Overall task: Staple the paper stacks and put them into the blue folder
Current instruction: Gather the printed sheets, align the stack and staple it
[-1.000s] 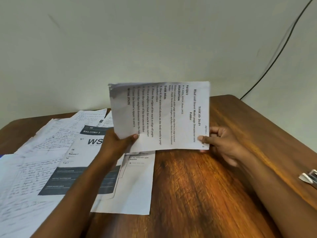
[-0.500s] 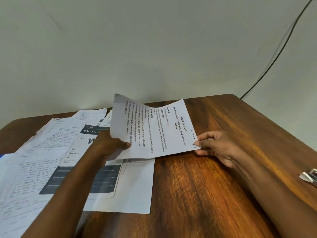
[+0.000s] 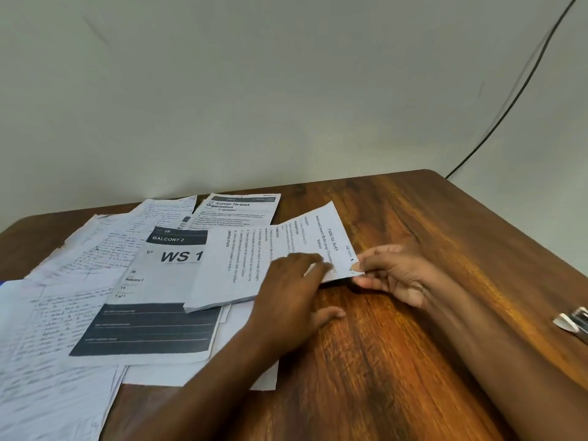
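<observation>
Right hand (image 3: 393,275) at paper stack (image 3: 254,265) corner

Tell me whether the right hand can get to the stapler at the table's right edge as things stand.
Probably yes. The right hand pinches the paper stack's corner, but only bare table lies between it and the stapler; it would have to let go first.

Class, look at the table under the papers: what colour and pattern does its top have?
The table is reddish-brown wood with dark streaked grain, clearest in the head view.
</observation>
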The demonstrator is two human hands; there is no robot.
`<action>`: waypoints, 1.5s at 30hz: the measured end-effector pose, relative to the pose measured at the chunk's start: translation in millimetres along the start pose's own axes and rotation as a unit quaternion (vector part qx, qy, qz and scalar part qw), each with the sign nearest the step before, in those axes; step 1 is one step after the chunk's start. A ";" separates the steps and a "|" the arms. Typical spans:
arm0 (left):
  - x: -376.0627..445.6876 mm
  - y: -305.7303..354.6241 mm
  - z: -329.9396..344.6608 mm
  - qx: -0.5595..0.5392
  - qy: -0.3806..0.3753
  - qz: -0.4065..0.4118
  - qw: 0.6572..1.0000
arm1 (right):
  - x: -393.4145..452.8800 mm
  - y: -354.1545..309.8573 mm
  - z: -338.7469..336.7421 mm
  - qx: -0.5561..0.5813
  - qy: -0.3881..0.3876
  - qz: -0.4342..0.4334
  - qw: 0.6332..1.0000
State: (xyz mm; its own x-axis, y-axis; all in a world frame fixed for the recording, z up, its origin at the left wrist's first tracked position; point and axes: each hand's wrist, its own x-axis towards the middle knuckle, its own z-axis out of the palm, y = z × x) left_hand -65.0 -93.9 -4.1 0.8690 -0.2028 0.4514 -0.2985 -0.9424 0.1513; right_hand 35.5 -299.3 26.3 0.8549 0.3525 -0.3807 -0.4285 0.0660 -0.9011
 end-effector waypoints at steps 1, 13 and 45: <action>-0.3 0.3 3.8 -0.003 -0.002 0.027 1.000 | -1.2 0.8 1.4 0.002 -0.004 0.005 1.000; 0.1 -11.9 17.1 0.020 0.073 0.111 0.991 | -9.1 2.9 12.2 -0.101 -0.001 0.033 0.994; -0.4 -9.0 20.6 0.020 0.080 0.105 0.991 | -89.7 34.2 -301.0 -0.620 0.338 -0.011 0.708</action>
State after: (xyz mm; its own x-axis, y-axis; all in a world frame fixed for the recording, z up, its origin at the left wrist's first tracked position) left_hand -54.5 -90.8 -23.8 0.7146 -0.3537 0.6035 -0.4475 -0.8942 0.0058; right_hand 32.2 -609.6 -32.8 0.9814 -0.1918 0.0014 -0.1859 -0.9533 -0.2381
